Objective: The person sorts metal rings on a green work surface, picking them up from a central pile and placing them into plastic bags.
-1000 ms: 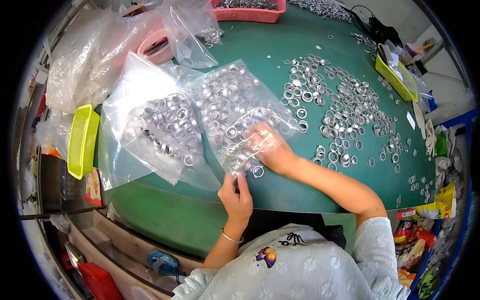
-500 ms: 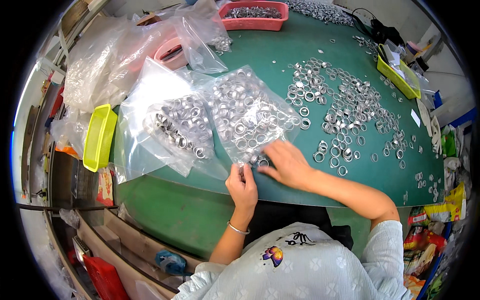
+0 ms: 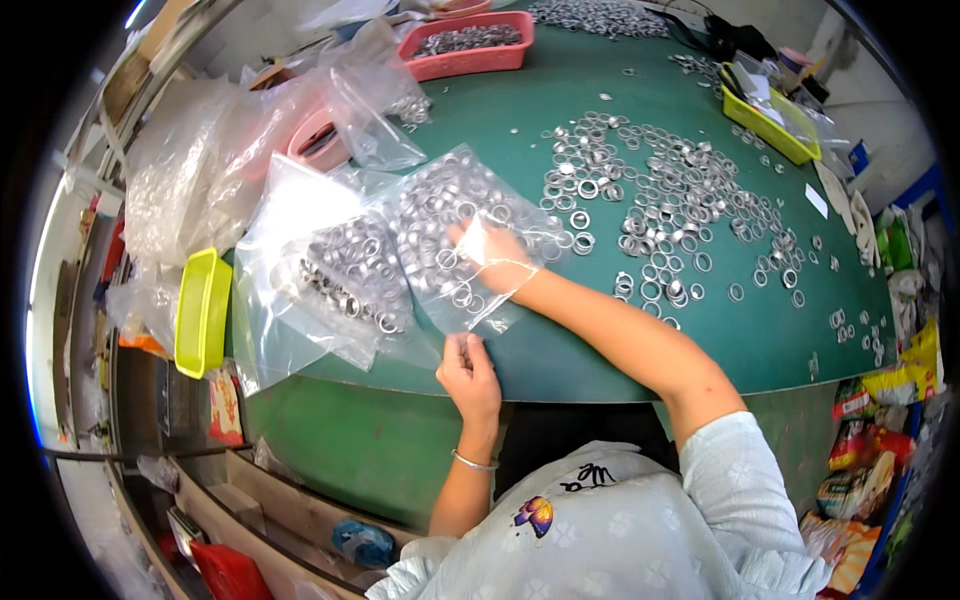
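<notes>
And here's the right hand reaching under the clear film of the plastic bag that lies on the green tabletop, with glare hiding whether its fingers are spread or closed on any of the silver rings inside. Down by the bag's near edge, the left hand has thumb and fingers pinched together on a small grey piece, too hidden to identify. The smart play, I'd judge, is a low, flat right hand and slow wrist, keeping the film from dragging and the rings from spilling over that near edge.
</notes>
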The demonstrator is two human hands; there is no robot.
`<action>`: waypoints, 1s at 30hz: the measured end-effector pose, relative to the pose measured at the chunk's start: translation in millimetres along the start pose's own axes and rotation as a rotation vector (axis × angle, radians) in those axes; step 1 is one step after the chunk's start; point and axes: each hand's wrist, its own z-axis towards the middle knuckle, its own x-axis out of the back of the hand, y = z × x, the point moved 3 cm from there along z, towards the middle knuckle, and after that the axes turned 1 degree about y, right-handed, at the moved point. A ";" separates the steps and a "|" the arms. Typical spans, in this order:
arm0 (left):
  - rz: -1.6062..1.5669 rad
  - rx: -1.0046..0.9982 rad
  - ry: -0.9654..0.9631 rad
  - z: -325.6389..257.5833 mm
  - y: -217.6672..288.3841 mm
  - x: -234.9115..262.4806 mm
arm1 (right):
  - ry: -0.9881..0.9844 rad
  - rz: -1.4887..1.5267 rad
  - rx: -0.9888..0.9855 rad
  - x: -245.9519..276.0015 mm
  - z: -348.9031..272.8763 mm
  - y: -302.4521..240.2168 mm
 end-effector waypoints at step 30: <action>0.396 -0.704 -1.007 -4.8 64.7 -197.7 | -0.194 0.038 -0.241 195.9 -206.3 80.5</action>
